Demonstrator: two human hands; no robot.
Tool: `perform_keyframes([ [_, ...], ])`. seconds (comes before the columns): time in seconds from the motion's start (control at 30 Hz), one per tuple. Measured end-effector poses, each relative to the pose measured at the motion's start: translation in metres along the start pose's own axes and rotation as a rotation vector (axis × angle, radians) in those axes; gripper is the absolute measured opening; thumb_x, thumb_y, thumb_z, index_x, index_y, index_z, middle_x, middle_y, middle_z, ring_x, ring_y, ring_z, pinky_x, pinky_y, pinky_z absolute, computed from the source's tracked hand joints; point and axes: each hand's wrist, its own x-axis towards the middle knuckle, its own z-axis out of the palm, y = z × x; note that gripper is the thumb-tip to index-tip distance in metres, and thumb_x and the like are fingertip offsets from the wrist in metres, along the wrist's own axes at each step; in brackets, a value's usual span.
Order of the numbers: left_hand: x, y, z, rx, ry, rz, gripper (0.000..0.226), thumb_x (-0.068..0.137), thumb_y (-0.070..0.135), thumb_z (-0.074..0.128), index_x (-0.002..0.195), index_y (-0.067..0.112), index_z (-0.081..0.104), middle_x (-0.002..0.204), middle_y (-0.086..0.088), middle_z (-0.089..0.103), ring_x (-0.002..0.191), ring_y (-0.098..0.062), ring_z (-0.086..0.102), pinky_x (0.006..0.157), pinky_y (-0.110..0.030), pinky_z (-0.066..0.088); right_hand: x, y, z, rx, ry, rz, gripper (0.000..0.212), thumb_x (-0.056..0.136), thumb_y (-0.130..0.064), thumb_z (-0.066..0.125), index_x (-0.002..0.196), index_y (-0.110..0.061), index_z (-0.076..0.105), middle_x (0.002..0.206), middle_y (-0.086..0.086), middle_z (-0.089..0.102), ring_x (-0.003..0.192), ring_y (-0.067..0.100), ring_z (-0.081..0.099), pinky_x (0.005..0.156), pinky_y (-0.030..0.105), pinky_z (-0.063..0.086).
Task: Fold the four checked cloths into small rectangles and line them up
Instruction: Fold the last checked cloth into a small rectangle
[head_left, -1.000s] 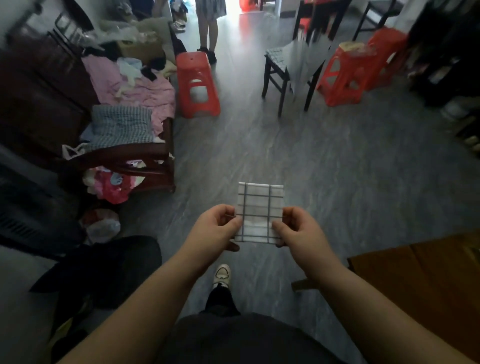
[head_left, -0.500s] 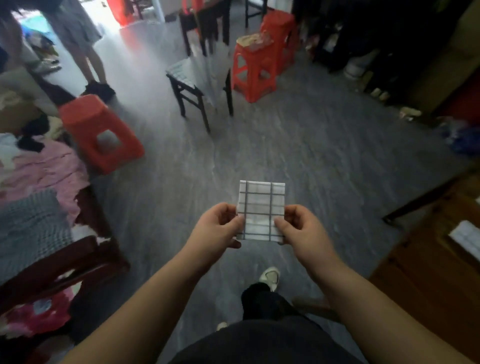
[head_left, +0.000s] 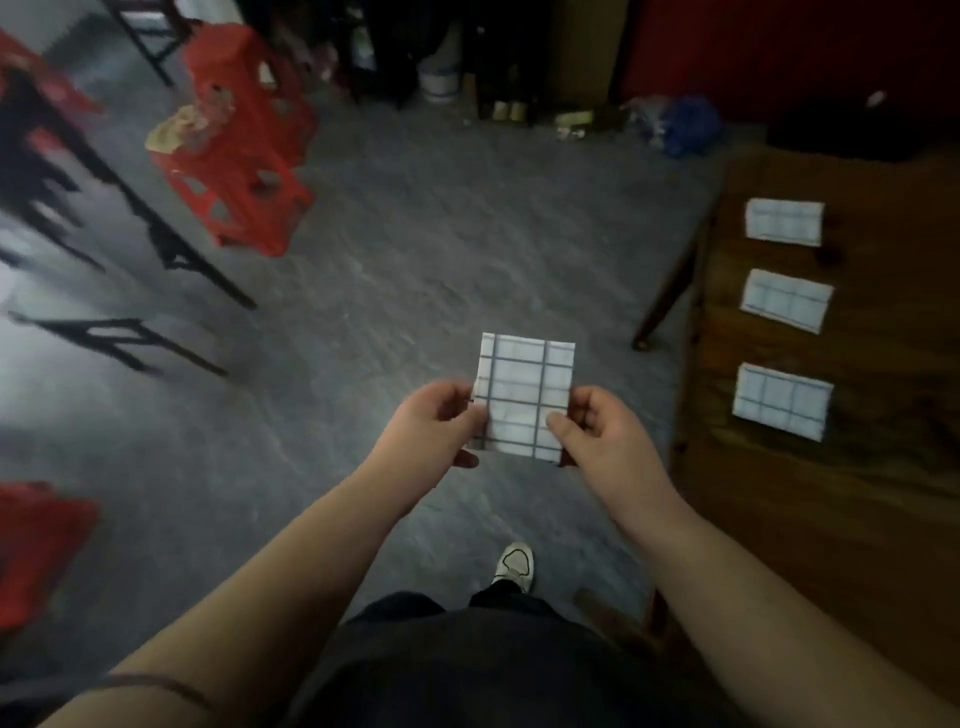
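Left hand and right hand are each pinching a lower side edge of the fourth cloth, holding it upright over the floor, left of the surface. On the surface, far cloth, middle cloth and near cloth are lying folded in a line. Judgement: three done. The fourth is looking squarer, probably needing another fold, then placing.

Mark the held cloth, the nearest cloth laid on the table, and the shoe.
Held cloth (head_left: 523, 387): head view, middle of its checked face.
Nearest laid cloth (head_left: 782, 400): head view, centre of the folded rectangle.
Shoe (head_left: 514, 564): head view, top of the toe.
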Motion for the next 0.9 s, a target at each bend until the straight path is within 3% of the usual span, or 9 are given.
perform_keyframes([
  [0.17, 0.057, 0.050, 0.063, 0.165, -0.325, 0.066, 0.015, 0.098, 0.014, 0.058, 0.100, 0.016, 0.072, 0.091, -0.007, 0.074, 0.078, -0.016, 0.069, 0.065, -0.026, 0.055, 0.003, 0.009, -0.068, 0.038, 0.323, 0.098, 0.008, 0.095, -0.023, 0.067, 0.099, -0.028, 0.063, 0.094, 0.002, 0.074, 0.084, 0.020, 0.073, 0.083, 0.054, 0.058],
  [0.3, 0.089, 0.080, 0.127, 0.273, -0.532, 0.144, 0.013, 0.098, 0.012, 0.058, 0.097, 0.013, 0.071, 0.092, -0.012, 0.074, 0.076, -0.019, 0.068, 0.064, -0.029, 0.058, -0.016, 0.016, -0.109, 0.113, 0.574, 0.192, 0.012, 0.096, -0.023, 0.065, 0.103, -0.033, 0.064, 0.097, -0.010, 0.075, 0.088, 0.008, 0.072, 0.087, 0.044, 0.059],
  [0.47, 0.105, 0.106, 0.202, 0.409, -0.843, 0.239, 0.009, 0.097, 0.020, 0.063, 0.102, 0.015, 0.068, 0.093, -0.007, 0.073, 0.078, -0.017, 0.069, 0.065, -0.031, 0.060, -0.041, 0.019, -0.136, 0.199, 0.901, 0.324, 0.009, 0.097, -0.024, 0.063, 0.100, -0.032, 0.064, 0.092, -0.007, 0.075, 0.082, 0.011, 0.072, 0.082, 0.042, 0.061],
  [0.6, 0.115, 0.129, 0.247, 0.557, -1.101, 0.311, 0.004, 0.095, 0.017, 0.065, 0.099, 0.017, 0.067, 0.090, -0.004, 0.074, 0.078, -0.017, 0.072, 0.065, -0.029, 0.059, -0.055, 0.011, -0.135, 0.323, 1.147, 0.395, 0.009, 0.097, -0.027, 0.063, 0.103, -0.034, 0.063, 0.097, -0.011, 0.074, 0.084, 0.002, 0.072, 0.075, 0.029, 0.061],
  [0.7, 0.121, 0.138, 0.273, 0.662, -1.260, 0.396, 0.005, 0.096, 0.022, 0.064, 0.099, 0.023, 0.068, 0.090, 0.004, 0.074, 0.078, -0.013, 0.072, 0.068, -0.028, 0.060, -0.058, 0.006, -0.123, 0.416, 1.290, 0.410, 0.011, 0.098, -0.030, 0.061, 0.108, -0.031, 0.062, 0.104, -0.008, 0.072, 0.091, 0.004, 0.071, 0.075, 0.028, 0.061],
  [0.9, 0.118, 0.125, 0.307, 0.745, -1.533, 0.392, 0.009, 0.096, 0.027, 0.064, 0.105, 0.024, 0.067, 0.097, 0.003, 0.074, 0.088, -0.015, 0.071, 0.075, -0.035, 0.062, -0.065, 0.011, -0.093, 0.627, 1.536, 0.459, 0.015, 0.097, -0.021, 0.063, 0.111, -0.026, 0.060, 0.108, -0.003, 0.070, 0.098, 0.013, 0.070, 0.084, 0.034, 0.060],
])
